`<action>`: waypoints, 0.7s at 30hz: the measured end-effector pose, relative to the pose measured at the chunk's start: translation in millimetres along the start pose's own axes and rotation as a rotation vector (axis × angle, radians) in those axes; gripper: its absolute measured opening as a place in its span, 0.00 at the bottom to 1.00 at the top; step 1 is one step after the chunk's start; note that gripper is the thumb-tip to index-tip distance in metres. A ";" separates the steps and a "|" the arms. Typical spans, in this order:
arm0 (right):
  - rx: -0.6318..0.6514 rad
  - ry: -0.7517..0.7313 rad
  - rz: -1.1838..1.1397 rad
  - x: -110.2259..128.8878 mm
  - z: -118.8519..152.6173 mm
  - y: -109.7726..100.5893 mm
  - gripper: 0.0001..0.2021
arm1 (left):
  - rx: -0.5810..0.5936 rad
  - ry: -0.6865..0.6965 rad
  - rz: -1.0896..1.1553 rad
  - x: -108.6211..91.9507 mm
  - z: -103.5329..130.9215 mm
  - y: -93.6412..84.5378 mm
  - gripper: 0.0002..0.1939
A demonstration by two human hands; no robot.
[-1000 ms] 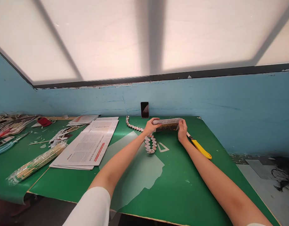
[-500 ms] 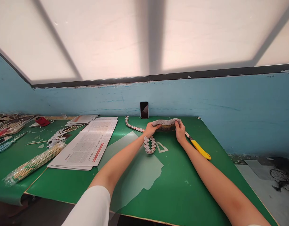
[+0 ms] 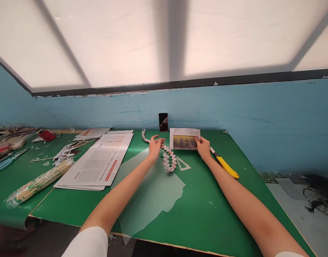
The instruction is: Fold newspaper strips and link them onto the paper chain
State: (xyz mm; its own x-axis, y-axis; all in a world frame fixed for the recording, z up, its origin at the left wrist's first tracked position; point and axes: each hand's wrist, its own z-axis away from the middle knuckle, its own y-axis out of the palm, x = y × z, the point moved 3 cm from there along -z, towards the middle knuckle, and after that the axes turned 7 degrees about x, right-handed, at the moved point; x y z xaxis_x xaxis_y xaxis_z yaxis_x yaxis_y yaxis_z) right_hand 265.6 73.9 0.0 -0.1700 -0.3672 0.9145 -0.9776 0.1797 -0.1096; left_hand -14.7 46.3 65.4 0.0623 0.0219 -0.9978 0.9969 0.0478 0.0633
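Observation:
My right hand (image 3: 204, 147) grips the right edge of a piece of newspaper (image 3: 184, 140) with a printed colour photo, thumb in front. The paper stands up above the table, its left edge free. My left hand (image 3: 155, 146), fingers apart and holding nothing, hovers left of the paper, over a zigzag chain of folded paper (image 3: 169, 165). That chain curls into a loop at the near end and runs back toward the wall, partly hidden by my left hand. Beside the loop lies a clear set square (image 3: 183, 164). A yellow utility knife (image 3: 227, 167) rests right of my right hand.
A phone (image 3: 163, 122) leans on the blue wall. Newspaper sheets (image 3: 97, 167) and wrapped bamboo sticks (image 3: 41, 182) lie left. A translucent sheet (image 3: 153, 189) covers part of the green table (image 3: 204, 217). Scissors (image 3: 5, 164) and scraps sit far left.
My left hand has let go of the newspaper piece and moved left. The paper, bent between both hands before, now hangs flatter in my right hand with its photo showing.

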 end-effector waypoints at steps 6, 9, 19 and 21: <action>-0.054 0.023 0.017 -0.6 1.7 -1.7 0.29 | -0.006 0.114 -0.276 -12.9 77.6 -26.6 0.17; -0.093 0.040 0.006 -3.6 1.7 -2.8 0.29 | 0.050 -0.020 -0.423 -6.3 121.8 -34.9 0.24; -0.198 0.087 -0.016 -9.8 1.9 -7.4 0.31 | 0.436 -0.357 -0.358 28.4 125.7 0.5 0.37; -0.191 0.118 -0.005 -6.8 3.7 -6.9 0.32 | 0.449 -0.418 -0.288 36.0 108.7 20.2 0.27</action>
State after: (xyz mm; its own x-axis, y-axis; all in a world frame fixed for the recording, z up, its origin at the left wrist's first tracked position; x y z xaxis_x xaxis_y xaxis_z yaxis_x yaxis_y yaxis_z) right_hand 273.0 71.8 -6.9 -0.1389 -0.2615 0.9552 -0.9354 0.3514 -0.0397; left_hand 13.0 -60.6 28.7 -0.2854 -0.3224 -0.9026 0.8947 -0.4274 -0.1302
